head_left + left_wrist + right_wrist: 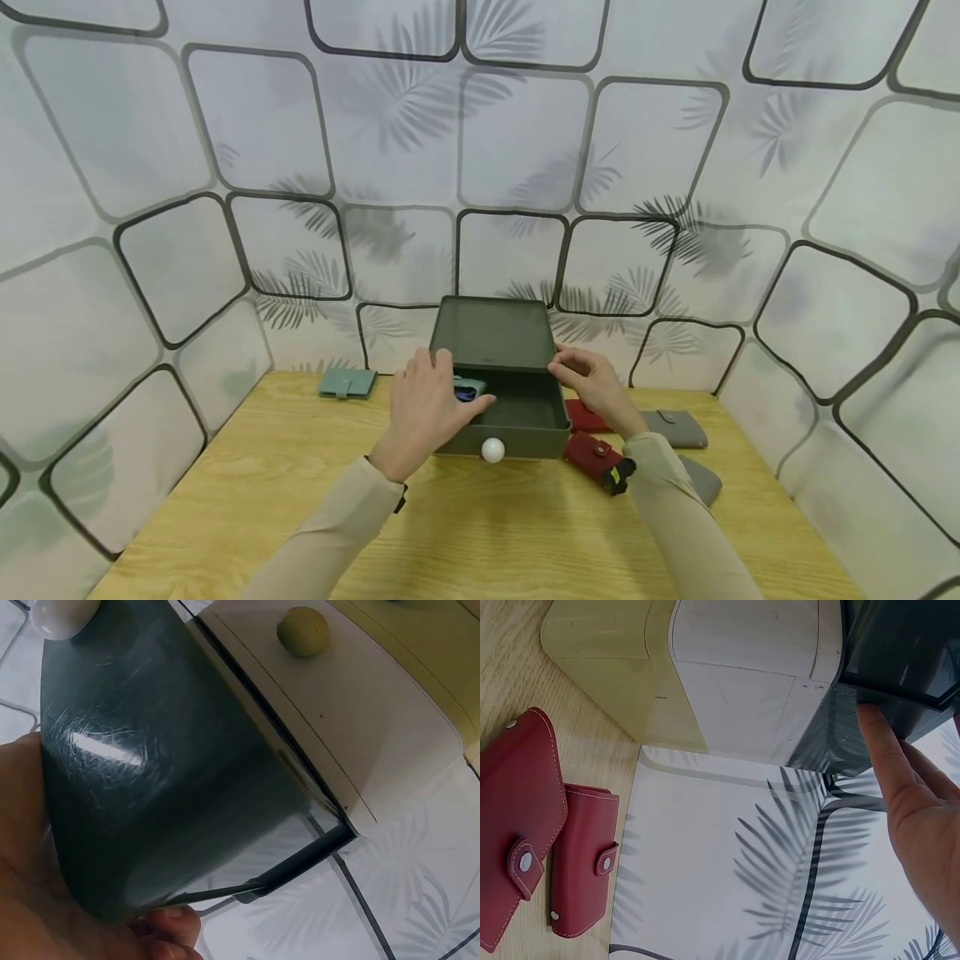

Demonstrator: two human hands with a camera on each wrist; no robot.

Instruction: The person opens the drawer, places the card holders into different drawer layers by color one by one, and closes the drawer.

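The left hand [423,400] is spread, thumb over the dark green drawer [525,443]; the right hand [596,387], relaxed and gripping nothing, touches the cabinet's [495,333] right side. The drawer extends from the cabinet on the surface [480,533], left of red wallets [587,454].

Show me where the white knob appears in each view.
Head: white knob, lower middle.
Left wrist: knob, top left, cut off by the edge.
Right wrist: not in it.
Shared landmark: the dark box, middle in head, upper left in left wrist, upper right in right wrist.
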